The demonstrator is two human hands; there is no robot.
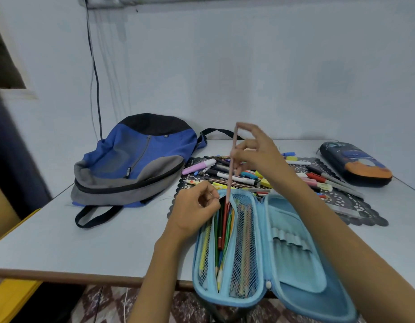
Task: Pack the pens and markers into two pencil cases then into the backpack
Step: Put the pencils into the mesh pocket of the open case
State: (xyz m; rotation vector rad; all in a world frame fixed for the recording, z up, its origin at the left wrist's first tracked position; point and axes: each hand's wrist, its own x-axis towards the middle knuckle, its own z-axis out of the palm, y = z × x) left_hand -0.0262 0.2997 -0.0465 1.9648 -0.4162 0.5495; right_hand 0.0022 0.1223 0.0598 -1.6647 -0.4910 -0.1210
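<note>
A light blue pencil case point(293, 252) lies open at the table's near edge, its mesh pockets holding several pencils. My right hand point(258, 152) pinches a pinkish pencil point(232, 164) almost upright, its lower tip in the case's left pocket. My left hand point(197, 208) grips the top edge of that pocket's mesh flap. Several pens and markers point(227, 174) lie heaped on a black lace mat point(356, 206) behind the case. A second, dark pencil case point(356, 163) lies zipped at the far right. The blue and grey backpack point(136, 159) lies flat at the left.
The white table point(85, 236) has a brown front edge. A black cable point(95, 73) hangs down the wall behind the backpack. Yellow objects point(8, 297) stand below the table at the lower left.
</note>
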